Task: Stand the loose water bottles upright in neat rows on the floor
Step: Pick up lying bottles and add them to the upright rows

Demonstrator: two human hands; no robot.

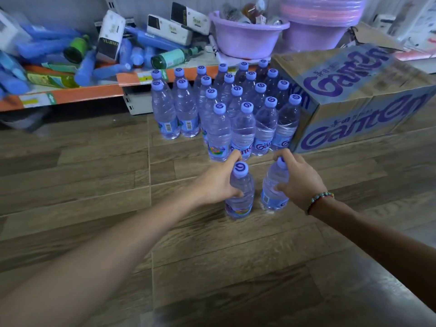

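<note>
Clear bottle (240, 192) gripped in my left hand (218, 182), second bottle (274, 185) gripped in right hand (298, 179), both upright on wood floor (94, 166), near standing rows (226, 107)

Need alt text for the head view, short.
Each hand, left and right, grips a clear plastic water bottle with purple cap upright on the wood-pattern floor, before rows of matching bottles beside a cardboard Ganten box.

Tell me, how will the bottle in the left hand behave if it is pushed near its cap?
The bottle gripped by the left hand looks full, so probably heavy. Tall and narrow, it may tip. Its thin plastic likely dents slightly.
</note>
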